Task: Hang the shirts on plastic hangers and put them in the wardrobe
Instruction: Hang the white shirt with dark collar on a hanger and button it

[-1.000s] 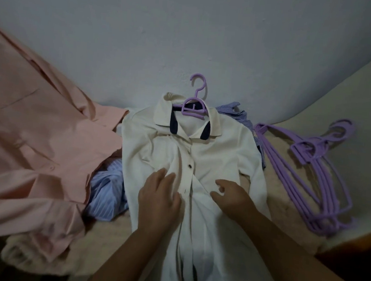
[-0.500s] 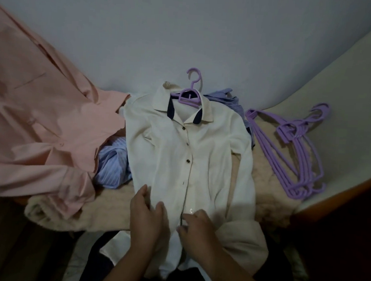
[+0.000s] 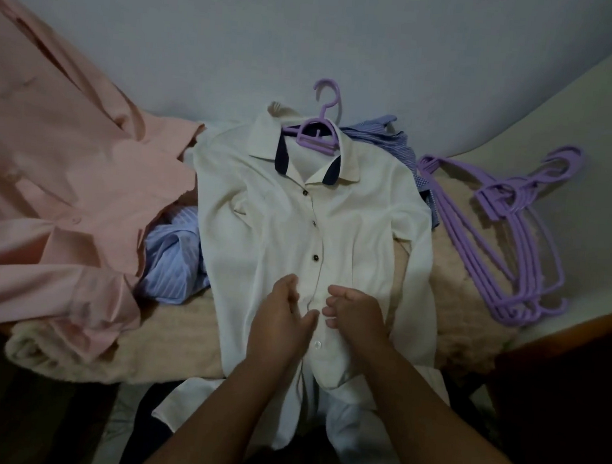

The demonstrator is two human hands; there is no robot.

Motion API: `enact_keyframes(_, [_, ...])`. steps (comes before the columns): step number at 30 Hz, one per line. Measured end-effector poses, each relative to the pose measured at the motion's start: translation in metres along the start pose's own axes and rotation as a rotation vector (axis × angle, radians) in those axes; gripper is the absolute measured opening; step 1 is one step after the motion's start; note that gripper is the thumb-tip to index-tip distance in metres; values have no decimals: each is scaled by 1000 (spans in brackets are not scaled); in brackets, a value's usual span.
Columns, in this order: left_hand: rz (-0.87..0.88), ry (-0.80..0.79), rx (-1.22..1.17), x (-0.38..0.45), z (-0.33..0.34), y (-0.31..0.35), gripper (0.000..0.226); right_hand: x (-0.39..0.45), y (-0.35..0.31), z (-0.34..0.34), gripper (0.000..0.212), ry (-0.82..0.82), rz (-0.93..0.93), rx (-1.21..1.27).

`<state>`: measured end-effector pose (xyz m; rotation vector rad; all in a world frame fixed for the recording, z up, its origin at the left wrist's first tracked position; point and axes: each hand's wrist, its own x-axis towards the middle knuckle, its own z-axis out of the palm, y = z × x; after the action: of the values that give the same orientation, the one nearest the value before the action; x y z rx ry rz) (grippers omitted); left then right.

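Observation:
A white shirt (image 3: pixel 280 208) with a dark-lined collar lies front up on the bed. Its upper buttons are closed, and a purple plastic hanger (image 3: pixel 317 134) sits inside the collar with the hook pointing toward the wall. My left hand (image 3: pixel 279 321) rests on the shirt front just left of the button placket, fingers loosely bent and thumb spread. My right hand (image 3: pixel 358 316) is just right of the placket, and its curled fingers pinch the fabric edge. The two hands almost touch, a little above a white button.
A pink shirt (image 3: pixel 45 174) is spread at the left, with a blue striped shirt (image 3: pixel 174 254) bunched beside it. A blue checked shirt (image 3: pixel 392 143) shows behind the collar. Several purple hangers (image 3: pixel 508 247) lie stacked at the right on a beige blanket (image 3: pixel 471 299). The wooden bed edge (image 3: pixel 582 327) runs at the right.
Both hands moved down the shirt front to a lower button, then came back up a little along the placket. The view shifted slightly; the shirt and hanger stayed in place.

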<state>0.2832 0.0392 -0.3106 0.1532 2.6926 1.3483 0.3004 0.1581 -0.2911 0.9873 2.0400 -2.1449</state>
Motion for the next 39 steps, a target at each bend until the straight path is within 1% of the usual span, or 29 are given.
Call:
enact_keyframes(1, [-24,-9,12,3,2,-4,70,3,4,1,30,-18,26,29])
enact_keyframes(3, [-46,-10,19,5,5,-10,83,7,11,2,30,-18,41,-28])
enact_keyframes(5, [-36,13,29,5,7,-13,85,9,17,3,30,5,11,-96])
enact_keyframes(9, [-59,111,-29,0,7,-10,58,10,19,6,28,23,-22,-157])
enact_keyframes(12, [-93,130,-112,-1,7,-9,41,12,19,10,27,28,-73,-283])
enact_keyframes(13, [-114,133,-162,-1,7,-9,37,12,18,13,27,35,-93,-337])
enact_keyframes(16, [-155,137,-289,1,7,-6,31,12,14,18,17,39,-157,-439])
enact_keyframes(18, [-171,122,-360,2,6,-3,31,10,12,19,37,59,-176,-505])
enact_keyframes(19, [-186,111,-410,1,6,-2,32,10,11,19,43,65,-179,-528])
enact_keyframes(20, [-205,100,-463,1,6,-3,33,9,11,19,43,67,-171,-538])
enact_keyframes(22, [-237,87,-552,1,6,-5,32,10,11,20,33,65,-141,-462])
enact_keyframes(24, [-250,77,-607,0,5,-6,32,10,11,19,23,74,-99,-297])
enact_keyframes(26, [-249,70,-630,0,5,-7,33,8,11,16,22,54,-71,-177])
enact_keyframes(28, [-246,65,-641,0,5,-7,33,7,11,13,21,18,-71,-142])
enact_keyframes(33, [-231,43,-640,0,6,-8,31,7,9,11,20,-43,-64,-136])
enact_keyframes(36, [-236,27,-640,1,7,-10,29,6,12,13,25,-23,-149,-237])
enact_keyframes(39, [-233,-5,-624,4,9,-11,35,1,18,15,23,7,-235,-320])
